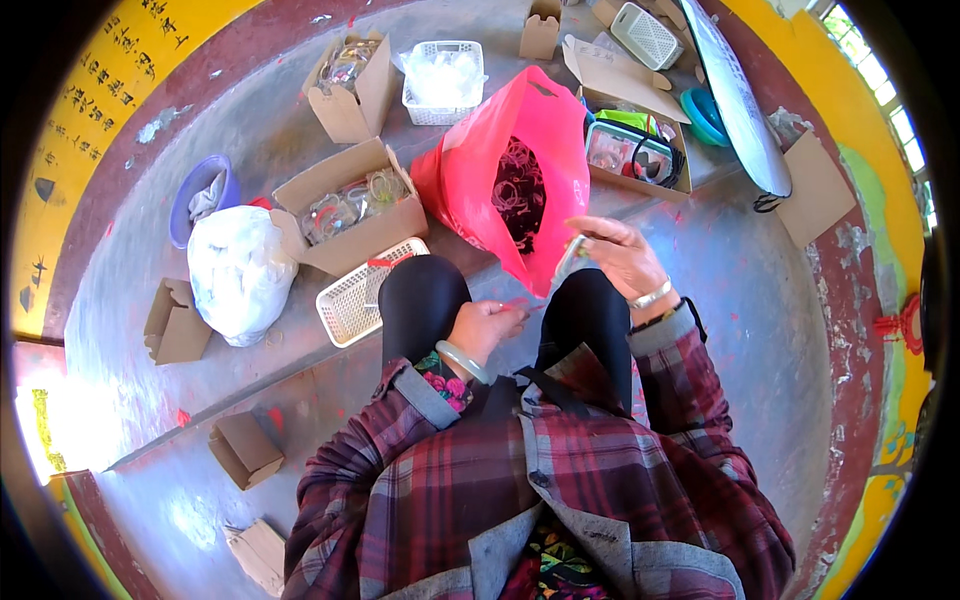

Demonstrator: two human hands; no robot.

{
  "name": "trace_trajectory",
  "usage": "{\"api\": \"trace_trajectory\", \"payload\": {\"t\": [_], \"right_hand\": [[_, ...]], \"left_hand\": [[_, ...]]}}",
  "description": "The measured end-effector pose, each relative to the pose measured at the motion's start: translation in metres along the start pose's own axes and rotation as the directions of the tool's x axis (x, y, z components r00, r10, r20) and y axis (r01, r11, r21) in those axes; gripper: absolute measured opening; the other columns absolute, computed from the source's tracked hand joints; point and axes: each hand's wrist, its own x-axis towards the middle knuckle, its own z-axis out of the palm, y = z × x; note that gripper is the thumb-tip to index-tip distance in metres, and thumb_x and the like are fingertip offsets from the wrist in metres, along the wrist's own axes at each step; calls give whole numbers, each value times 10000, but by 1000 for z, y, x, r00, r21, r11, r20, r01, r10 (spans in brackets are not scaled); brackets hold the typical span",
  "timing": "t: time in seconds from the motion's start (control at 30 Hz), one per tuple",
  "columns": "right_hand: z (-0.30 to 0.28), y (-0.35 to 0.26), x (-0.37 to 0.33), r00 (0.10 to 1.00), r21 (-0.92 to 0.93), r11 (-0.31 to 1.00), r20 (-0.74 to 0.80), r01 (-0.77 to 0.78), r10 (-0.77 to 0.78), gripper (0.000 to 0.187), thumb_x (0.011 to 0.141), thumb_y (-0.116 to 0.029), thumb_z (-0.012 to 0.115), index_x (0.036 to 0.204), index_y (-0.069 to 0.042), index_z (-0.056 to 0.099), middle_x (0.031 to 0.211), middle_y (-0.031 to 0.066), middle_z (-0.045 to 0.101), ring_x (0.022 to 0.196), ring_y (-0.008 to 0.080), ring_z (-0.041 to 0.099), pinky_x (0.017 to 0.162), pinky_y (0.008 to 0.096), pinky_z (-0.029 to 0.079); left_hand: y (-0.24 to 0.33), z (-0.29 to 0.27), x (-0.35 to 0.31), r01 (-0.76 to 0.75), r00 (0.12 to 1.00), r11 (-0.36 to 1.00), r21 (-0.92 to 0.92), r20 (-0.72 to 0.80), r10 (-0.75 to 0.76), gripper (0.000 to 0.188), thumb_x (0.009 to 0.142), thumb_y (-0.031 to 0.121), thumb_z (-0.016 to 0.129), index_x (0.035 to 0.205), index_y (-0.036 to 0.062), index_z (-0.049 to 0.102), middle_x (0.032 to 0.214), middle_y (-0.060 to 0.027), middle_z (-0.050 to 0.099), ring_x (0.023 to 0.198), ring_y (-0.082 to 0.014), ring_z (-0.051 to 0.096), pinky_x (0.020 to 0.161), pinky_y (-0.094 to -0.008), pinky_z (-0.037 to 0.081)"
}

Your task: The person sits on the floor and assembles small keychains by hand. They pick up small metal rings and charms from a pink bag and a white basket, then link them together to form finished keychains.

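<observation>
My left hand (487, 327) is closed in front of my left knee, its fingertips pinched at a small reddish thing (515, 304) too small to name. Above my right knee, my right hand (622, 262) grips a narrow, pale, shiny object (569, 257) between thumb and fingers. Just beyond it stands a big pink plastic bag (463, 160), its mouth gaping toward me. Many dark, thin loops (520, 190) fill the bag.
Left of the bag are a cardboard box of ring-like loops (355, 205), a cream basket (350, 305) and a stuffed white bag (240, 270). Beyond lie a white basket (443, 112) and another carton (350, 105). At right, an open carton (640, 180) holds a clear container and black cord.
</observation>
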Motion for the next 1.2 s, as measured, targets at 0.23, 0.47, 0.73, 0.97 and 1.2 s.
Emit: {"api": "trace_trajectory", "payload": {"t": [0.23, 0.47, 0.73, 0.97, 1.2], "right_hand": [[-5, 43, -55, 984, 428, 897, -78, -112, 161, 112, 823, -46, 601, 929, -13, 584, 786, 53, 607, 611, 127, 571, 643, 258, 500], [7, 46, -75, 964, 395, 894, -64, -211, 256, 208, 829, -36, 593, 1030, 18, 605, 880, 50, 619, 804, 127, 589, 748, 246, 471], [21, 10, -72, 995, -193, 980, -69, 55, -69, 138, 763, 38, 615, 897, 7, 626, 852, 51, 607, 793, 130, 575, 726, 239, 446], [63, 3, -69, 893, -780, 491, 185, 387, -410, 195, 727, -15, 641, 911, -55, 589, 779, 110, 604, 727, 270, 591, 665, 340, 463], [53, 21, -65, 851, -830, 299, 339, 471, -400, 197, 693, 19, 641, 870, -47, 585, 736, 91, 601, 713, 264, 582, 651, 339, 440]], "left_hand": [[9, 9, -14, -13, 1000, 999, 38, -1, 13, 209, 814, 107, 635, 895, -84, 611, 865, -111, 633, 781, -163, 625, 761, -268, 507], [0, 12, -14, -184, 979, 888, 421, 2, 201, 210, 810, 132, 625, 786, -75, 649, 656, -52, 609, 616, -75, 548, 572, -231, 441], [20, 28, -28, -352, 857, 537, 766, 34, 514, 216, 742, 194, 619, 764, -18, 651, 580, -167, 562, 506, -195, 569, 506, -317, 429], [29, 41, -35, -277, 925, 504, 818, 84, 372, 199, 740, 197, 571, 717, 11, 639, 640, -197, 568, 602, -344, 578, 568, -404, 451], [19, 41, -34, -378, 878, 472, 796, 148, 455, 158, 728, 135, 559, 749, 3, 642, 641, -205, 570, 574, -318, 592, 561, -373, 459]]}}
